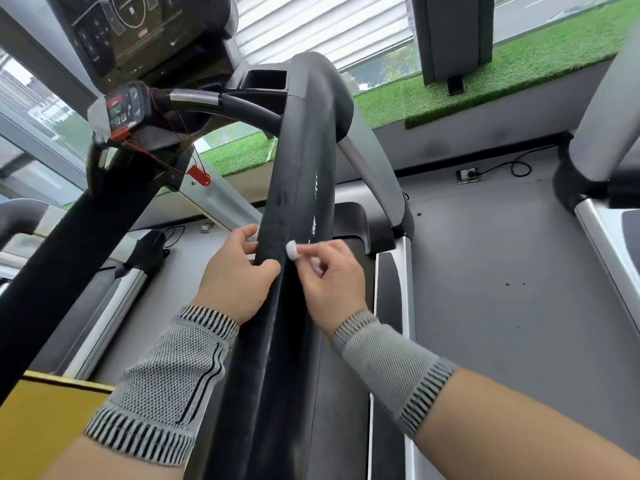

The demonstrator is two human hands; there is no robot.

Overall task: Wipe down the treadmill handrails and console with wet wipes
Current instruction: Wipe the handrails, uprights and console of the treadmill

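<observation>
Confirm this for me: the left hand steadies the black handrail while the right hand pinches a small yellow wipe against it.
One detail is off: the wipe is white, not yellow. The head view shows the right hand pinching the small white wad against the black handrail, while the left hand grips the rail from the other side.

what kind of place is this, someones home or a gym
Most likely a gym. There is a treadmill console above a padded handrail, part of a second machine to the right, and a window ledge lined with artificial turf.
</observation>
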